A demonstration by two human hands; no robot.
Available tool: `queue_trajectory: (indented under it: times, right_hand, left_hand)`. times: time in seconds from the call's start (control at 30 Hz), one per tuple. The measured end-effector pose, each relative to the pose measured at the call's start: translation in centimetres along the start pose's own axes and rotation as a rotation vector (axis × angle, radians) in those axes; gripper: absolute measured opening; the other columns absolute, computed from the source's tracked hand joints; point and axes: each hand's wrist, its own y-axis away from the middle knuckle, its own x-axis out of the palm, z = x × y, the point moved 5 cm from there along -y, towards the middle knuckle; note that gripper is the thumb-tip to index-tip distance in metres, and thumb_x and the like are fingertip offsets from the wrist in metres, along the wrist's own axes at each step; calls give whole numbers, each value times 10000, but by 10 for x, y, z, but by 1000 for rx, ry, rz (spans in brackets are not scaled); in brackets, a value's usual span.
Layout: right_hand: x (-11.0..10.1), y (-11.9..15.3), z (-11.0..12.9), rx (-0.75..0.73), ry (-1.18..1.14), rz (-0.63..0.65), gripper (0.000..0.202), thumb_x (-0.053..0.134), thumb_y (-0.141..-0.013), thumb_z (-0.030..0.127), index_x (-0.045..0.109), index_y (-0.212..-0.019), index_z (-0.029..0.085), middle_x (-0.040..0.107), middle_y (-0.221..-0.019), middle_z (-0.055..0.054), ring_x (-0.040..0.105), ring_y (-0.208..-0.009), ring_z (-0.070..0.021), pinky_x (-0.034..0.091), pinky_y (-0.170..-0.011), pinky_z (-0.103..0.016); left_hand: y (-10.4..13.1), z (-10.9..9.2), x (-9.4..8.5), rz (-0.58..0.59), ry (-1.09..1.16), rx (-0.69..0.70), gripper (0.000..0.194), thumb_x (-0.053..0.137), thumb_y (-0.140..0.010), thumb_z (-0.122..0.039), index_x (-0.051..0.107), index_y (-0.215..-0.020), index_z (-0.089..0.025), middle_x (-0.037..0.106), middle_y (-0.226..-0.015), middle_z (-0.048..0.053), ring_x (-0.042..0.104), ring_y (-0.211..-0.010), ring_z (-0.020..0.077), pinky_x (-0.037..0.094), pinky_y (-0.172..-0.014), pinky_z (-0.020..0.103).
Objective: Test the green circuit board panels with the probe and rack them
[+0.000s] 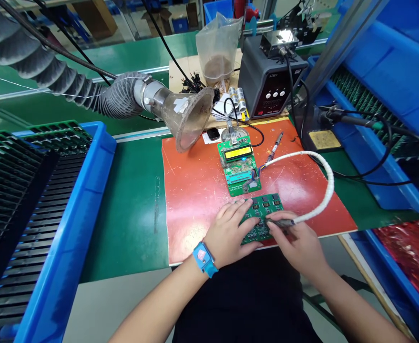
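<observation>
A green circuit board with several small digit displays lies on the red mat near its front edge. My left hand rests over the board's left part, fingers spread and pressing it flat; a blue wrist strap is on that wrist. In my right hand is a dark probe, its tip touching or just above the board. A white sleeved cable loops from the probe to a green programmer board, whose small screen glows yellow.
A fume extraction funnel hangs over the mat. Behind stand a soldering station and a plastic bag. A pen lies on the mat. Blue bins with boards flank both sides; a yellow sponge sits right.
</observation>
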Motion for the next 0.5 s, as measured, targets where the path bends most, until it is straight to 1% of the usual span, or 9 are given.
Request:
queue_trajectory:
  times: [0.1,0.2,0.27,0.33,0.5]
  right_hand:
    - [0,0,-1,14,-20,26,109,553,-956,311,575,-1009,219,655,-985,-77,664,-853,-209,571,-696,-316]
    - [0,0,-2,34,-37,35,118,556,-957,319,573,-1014,218,656,-989,-82,669,-815,-204,577,-691,-324]
    - [0,0,-3,48,-35,38,129,559,-954,330,576,-1014,216,657,-991,-84,672,-793,-203,579,-680,-328]
    - [0,0,-4,59,-24,42,138,561,-952,341,581,-1008,216,660,-989,-87,674,-801,-211,580,-681,-337]
    - [-1,0,-5,56,-17,43,139,568,-944,346,582,-1003,221,658,-987,-80,673,-816,-219,579,-726,-363]
  left_hand:
    - [4,7,-9,47,54,51,686,704,-808,-481,454,-1348,-140,374,-1508,202,348,-1412,325,376,-1123,517]
    - [11,19,-15,27,94,48,817,691,-799,-553,361,-1416,-132,362,-1504,236,325,-1424,341,410,-1098,530]
    - [15,26,-16,18,102,40,879,681,-786,-595,320,-1447,-142,364,-1500,242,316,-1425,359,402,-1098,555]
    - [17,30,-14,25,109,43,913,679,-779,-612,293,-1468,-152,353,-1509,236,298,-1431,365,368,-1118,573]
    - [20,32,-11,7,151,50,979,701,-751,-622,242,-1493,-179,300,-1544,212,262,-1448,346,335,-1146,558]
